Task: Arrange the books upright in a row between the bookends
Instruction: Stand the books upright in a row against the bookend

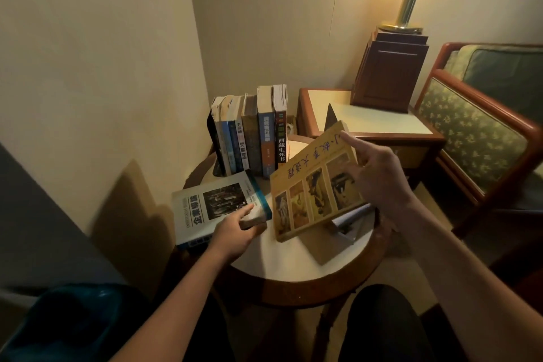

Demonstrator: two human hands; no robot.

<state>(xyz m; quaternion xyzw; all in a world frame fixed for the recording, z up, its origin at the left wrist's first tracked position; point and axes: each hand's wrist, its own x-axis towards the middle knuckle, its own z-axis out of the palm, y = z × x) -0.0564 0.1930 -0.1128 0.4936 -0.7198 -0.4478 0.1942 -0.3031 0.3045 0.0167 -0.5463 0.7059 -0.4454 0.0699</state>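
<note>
Knees in dark trousers (382,326) sit closest to the lens, tucked up against the round table with a pale top and wooden rim (293,270).

Biggest thing on it is the row of upright books (252,132) at the far side. It's propped by a black bookend (211,141) at its left end, and the right end, by the black-spined volume, is open.

Next down in size is a yellow paperback with four picture panels on its cover (314,188). The right hand (379,179) holds it tilted up, fingers wrapped round its right edge and the index finger (349,139) stretched along the cover. Its long edge runs from near-left up to far-right, so I reckon it needs a turn before it can stand. The open end of the row lies just past and left of those fingertips, so the right hand is clearly the nearer one.

The left hand (235,229) pinches the near corner of a white-and-blue book (205,209) lying flat just left of the paperback, thumb on top.

Smallest bit is a grey metal piece (342,229) under the paperback. Maybe it's the second bookend, can't tell.
</note>
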